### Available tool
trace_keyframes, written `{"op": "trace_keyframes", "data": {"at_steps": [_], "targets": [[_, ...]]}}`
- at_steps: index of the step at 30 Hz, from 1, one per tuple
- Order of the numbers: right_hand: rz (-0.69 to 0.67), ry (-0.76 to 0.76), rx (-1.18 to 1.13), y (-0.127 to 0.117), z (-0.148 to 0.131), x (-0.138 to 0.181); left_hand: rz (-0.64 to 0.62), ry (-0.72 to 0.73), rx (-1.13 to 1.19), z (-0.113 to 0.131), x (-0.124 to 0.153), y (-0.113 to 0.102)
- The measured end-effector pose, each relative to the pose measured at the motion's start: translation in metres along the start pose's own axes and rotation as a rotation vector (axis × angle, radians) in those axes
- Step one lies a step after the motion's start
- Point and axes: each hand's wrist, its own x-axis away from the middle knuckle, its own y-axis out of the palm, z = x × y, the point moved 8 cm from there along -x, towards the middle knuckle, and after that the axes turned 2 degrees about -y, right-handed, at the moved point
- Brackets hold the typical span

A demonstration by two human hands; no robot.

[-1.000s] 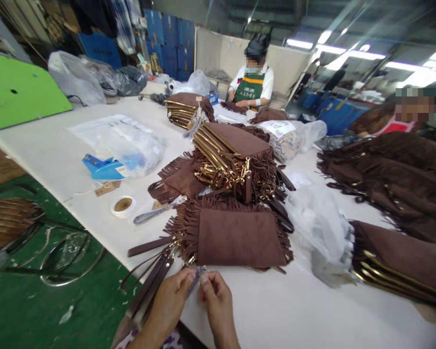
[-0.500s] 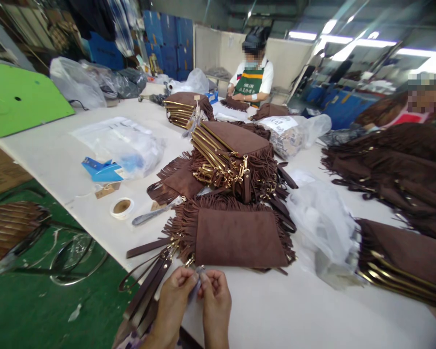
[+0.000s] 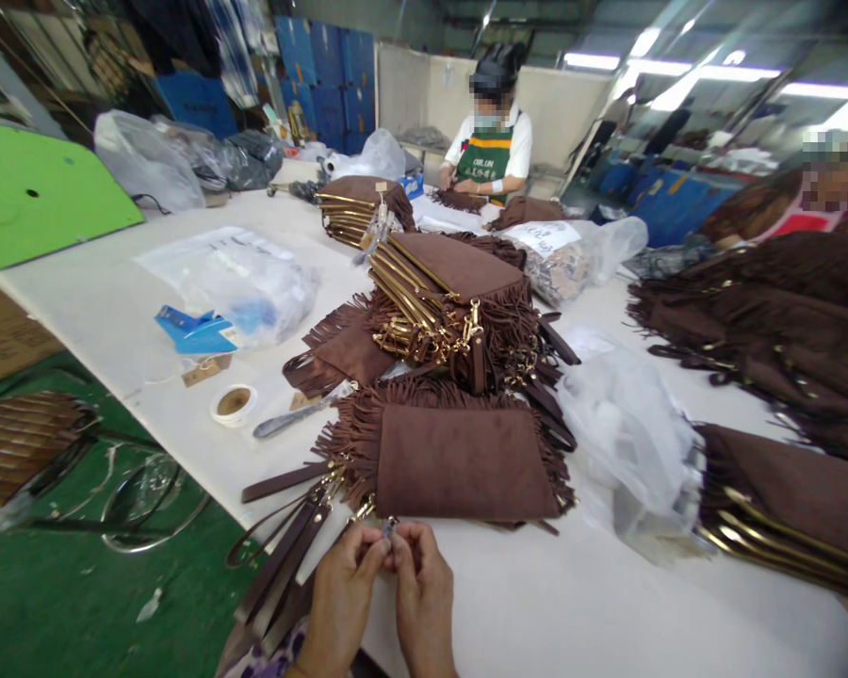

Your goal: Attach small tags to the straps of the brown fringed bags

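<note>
Closer together now: left grip [image 3: 343,580] and right grip [image 3: 421,589] both pinch small metal piece [image 3: 389,525] beside fringed pouch [image 3: 466,461].

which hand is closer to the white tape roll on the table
Left. The left hand is right of the white ring-shaped tape roll, nearer the camera; the right hand is even farther right, both pinching a small silvery piece.

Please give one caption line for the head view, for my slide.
Left hand and right hand pinch a small item beside a brown fringed bag on a white table.
</note>
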Motion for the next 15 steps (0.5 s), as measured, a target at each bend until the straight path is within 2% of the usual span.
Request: {"op": "trace_keyframes", "data": {"at_steps": [4, 9, 15], "targets": [[-0.05, -0.001, -0.011, 0.001, 0.001, -0.003, -0.009, 0.048, -0.063, 0.006, 0.0, 0.0], [-0.03, -0.002, -0.007, -0.001, 0.004, -0.006, -0.007, 0.054, -0.076, 0.007, -0.003, 0.0], [-0.033, 0.029, -0.089, 0.005, 0.004, -0.007, -0.089, -0.047, 0.133, 0.005, -0.014, 0.005]]}}
